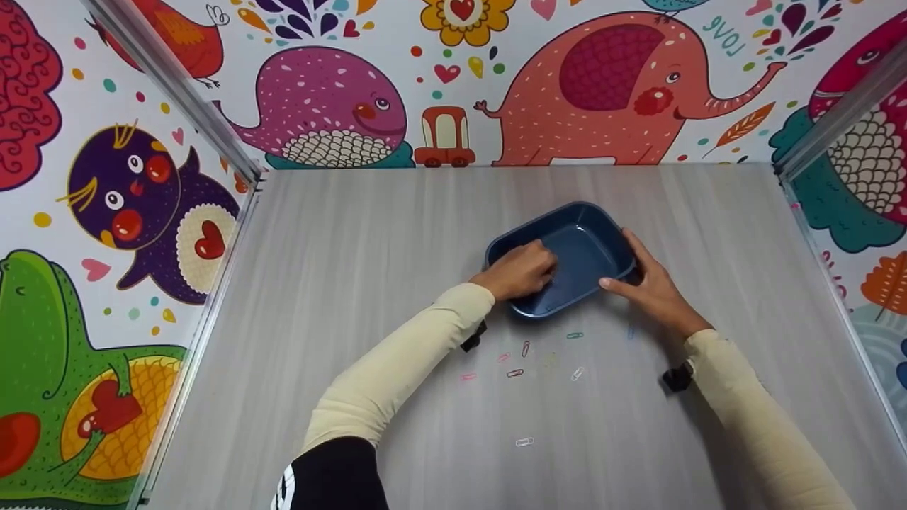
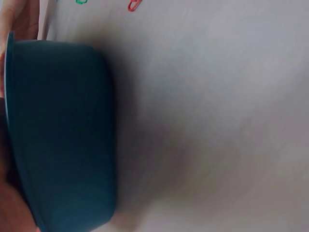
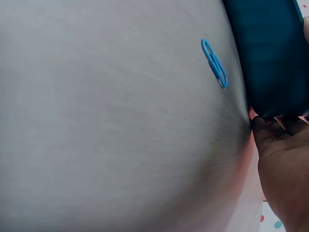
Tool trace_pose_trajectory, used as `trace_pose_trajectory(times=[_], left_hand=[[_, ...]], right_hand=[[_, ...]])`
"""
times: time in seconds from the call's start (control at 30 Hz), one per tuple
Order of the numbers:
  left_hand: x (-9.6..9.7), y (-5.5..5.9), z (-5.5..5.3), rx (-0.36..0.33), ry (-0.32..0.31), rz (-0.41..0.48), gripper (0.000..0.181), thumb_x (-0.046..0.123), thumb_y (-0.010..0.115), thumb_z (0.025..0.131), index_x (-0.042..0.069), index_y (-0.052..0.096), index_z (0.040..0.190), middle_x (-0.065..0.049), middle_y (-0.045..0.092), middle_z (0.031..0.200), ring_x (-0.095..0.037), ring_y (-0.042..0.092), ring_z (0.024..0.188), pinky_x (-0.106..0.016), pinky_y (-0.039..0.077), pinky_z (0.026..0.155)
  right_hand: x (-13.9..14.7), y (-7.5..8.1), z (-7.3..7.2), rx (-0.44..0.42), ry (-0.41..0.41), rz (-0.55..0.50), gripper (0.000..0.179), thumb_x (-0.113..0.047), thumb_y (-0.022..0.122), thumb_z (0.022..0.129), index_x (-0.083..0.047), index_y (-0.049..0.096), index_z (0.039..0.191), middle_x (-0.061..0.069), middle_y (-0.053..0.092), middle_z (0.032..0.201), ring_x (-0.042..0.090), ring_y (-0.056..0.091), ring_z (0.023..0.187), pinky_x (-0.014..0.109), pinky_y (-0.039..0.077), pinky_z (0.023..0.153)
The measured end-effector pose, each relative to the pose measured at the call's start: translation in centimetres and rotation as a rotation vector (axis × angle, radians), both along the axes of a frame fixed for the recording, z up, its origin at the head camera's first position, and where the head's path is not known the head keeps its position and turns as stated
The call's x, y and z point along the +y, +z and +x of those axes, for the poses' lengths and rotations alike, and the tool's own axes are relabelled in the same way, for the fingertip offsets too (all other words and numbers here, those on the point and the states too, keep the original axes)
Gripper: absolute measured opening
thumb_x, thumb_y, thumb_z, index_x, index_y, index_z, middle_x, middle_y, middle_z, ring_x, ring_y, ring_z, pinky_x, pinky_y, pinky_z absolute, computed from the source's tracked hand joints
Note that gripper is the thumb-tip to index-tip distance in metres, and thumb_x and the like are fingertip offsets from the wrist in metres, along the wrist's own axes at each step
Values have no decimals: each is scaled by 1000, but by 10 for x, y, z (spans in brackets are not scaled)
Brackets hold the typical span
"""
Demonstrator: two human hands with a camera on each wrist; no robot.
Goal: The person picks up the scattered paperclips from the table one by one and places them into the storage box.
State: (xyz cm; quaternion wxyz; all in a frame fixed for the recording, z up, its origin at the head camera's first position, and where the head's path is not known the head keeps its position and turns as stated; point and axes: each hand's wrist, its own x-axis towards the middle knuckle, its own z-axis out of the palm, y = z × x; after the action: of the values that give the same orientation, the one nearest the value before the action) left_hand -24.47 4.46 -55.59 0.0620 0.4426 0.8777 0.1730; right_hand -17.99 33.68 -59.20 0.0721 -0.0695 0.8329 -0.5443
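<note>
A deep blue plastic basin (image 1: 577, 248) stands at an angle on the table. My right hand (image 1: 655, 294) grips its right end, thumb by the near rim and fingers along the outer side. In the right wrist view, that hand (image 3: 287, 164) bends around the basin's end (image 3: 270, 53). My left hand (image 1: 521, 273) reaches over the left rim with curled fingers inside the basin. Its fingertips are hidden, so anything held there cannot be seen. The left wrist view shows the basin's outer wall (image 2: 63, 130), with part of the left hand (image 2: 14, 210) behind the rim.
Several paper clips lie in front of the basin, among them a green paper clip (image 1: 575, 335), a red paper clip (image 1: 526, 348) and a blue paper clip (image 3: 215, 63). A white paper clip (image 1: 524, 441) lies nearer me. Cartoon-printed panels (image 1: 333, 106) border the table.
</note>
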Motion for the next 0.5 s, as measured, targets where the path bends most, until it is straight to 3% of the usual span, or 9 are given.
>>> trace_pose_trajectory(times=[0.17, 0.5], left_hand=[[5, 2, 2, 29, -23, -17, 18, 8, 66, 105, 7, 77, 90, -3, 72, 86, -23, 65, 89, -37, 55, 83], [15, 6, 5, 1, -51, -93, 22, 3, 65, 105, 7, 73, 85, -1, 63, 79, -23, 65, 85, -36, 53, 80]], right_hand=[[0, 0, 0, -1, -3, 4, 106, -24, 84, 100, -26, 13, 179, 7, 12, 185, 37, 12, 169, 65, 18, 131], [1, -4, -3, -28, -11, 37, 108, -27, 84, 100, -27, 10, 179, 7, 10, 185, 38, 11, 169, 66, 16, 131]])
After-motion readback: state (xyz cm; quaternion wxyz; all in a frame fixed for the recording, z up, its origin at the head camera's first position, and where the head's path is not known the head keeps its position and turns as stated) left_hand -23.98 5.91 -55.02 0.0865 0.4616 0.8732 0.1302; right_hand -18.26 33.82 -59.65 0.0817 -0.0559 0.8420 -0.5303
